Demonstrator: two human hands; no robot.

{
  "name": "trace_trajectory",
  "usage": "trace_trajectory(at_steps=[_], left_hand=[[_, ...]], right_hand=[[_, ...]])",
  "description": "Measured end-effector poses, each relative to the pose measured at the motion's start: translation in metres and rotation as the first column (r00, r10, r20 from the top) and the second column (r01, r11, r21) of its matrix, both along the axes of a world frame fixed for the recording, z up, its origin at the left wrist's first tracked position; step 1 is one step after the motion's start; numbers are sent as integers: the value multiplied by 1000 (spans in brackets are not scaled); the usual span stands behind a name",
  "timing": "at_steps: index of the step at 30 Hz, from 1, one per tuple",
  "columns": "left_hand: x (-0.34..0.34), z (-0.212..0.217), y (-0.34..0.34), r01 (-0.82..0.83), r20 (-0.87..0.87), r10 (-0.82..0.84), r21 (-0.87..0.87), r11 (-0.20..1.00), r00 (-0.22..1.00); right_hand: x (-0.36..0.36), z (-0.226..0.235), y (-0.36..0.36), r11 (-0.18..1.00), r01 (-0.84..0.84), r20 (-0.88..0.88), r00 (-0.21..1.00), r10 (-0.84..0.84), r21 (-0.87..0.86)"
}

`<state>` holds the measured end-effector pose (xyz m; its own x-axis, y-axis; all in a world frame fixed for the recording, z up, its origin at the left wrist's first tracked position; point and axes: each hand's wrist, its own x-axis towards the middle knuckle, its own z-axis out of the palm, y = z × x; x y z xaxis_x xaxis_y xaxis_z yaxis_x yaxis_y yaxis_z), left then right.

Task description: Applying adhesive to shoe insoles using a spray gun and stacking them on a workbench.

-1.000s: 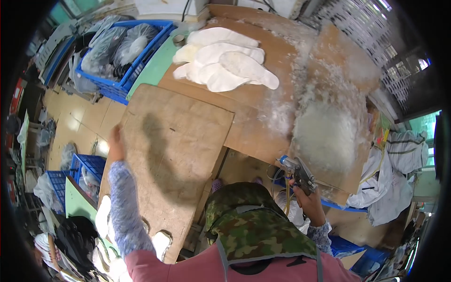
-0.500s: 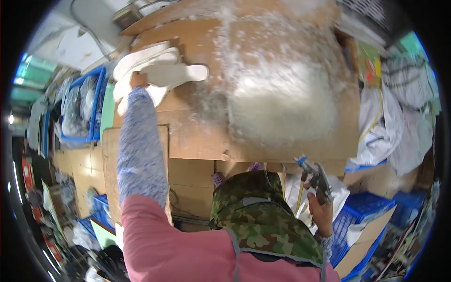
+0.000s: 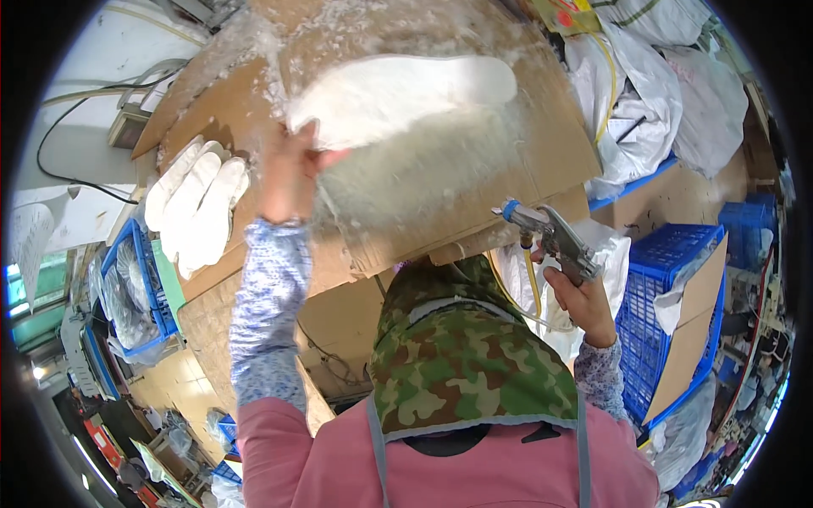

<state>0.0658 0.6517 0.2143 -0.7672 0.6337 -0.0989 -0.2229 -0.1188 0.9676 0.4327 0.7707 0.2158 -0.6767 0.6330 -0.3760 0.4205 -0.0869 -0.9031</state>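
My left hand (image 3: 288, 173), somewhat blurred, pinches the near-left end of a white insole (image 3: 406, 93). That insole stretches to the right over a pale, glue-whitened patch (image 3: 423, 165) of the cardboard (image 3: 546, 127); whether it rests flat cannot be made out. In my right hand (image 3: 586, 303) is a metal spray gun (image 3: 555, 241) with a blue nozzle tip, pointing left beside the cardboard's near edge. A yellow hose hangs below it. To the left of my left hand, several more white insoles (image 3: 199, 199) lie overlapping on the cardboard.
White sacks (image 3: 635, 102) stand beyond the right edge of the cardboard. A blue crate (image 3: 669, 313) with a cardboard piece sits at my right. Another blue crate (image 3: 135, 288) holding plastic bags is at the left. A dark cable (image 3: 63, 173) and a hose run along the far left.
My left hand has moved right from the pile, bringing an insole over the whitened patch. The view has turned, and the spray gun stays in my right hand.
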Motion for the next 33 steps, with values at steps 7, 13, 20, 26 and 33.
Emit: trace_trajectory(at_steps=[7,13,20,26,33], left_hand=[[74,-155,-31,-36,253,95,-227,973,963],[73,-177,-56,-28,136,82,-357,934,987],[67,-178,-53,-11,105,60,-416,909,993],[67,-183,-56,-31,81,67,-382,924,994],[67,-184,-53,-61,79,97,-373,926,992]], right_hand=[[-27,-27,-20,979,-111,-99,987,129,173],[-74,-42,-47,956,-188,-63,976,207,225],[-105,-35,-60,962,-239,25,971,238,131],[-112,-35,-54,932,-299,134,952,275,206],[-107,-39,-41,940,-212,154,972,175,266]])
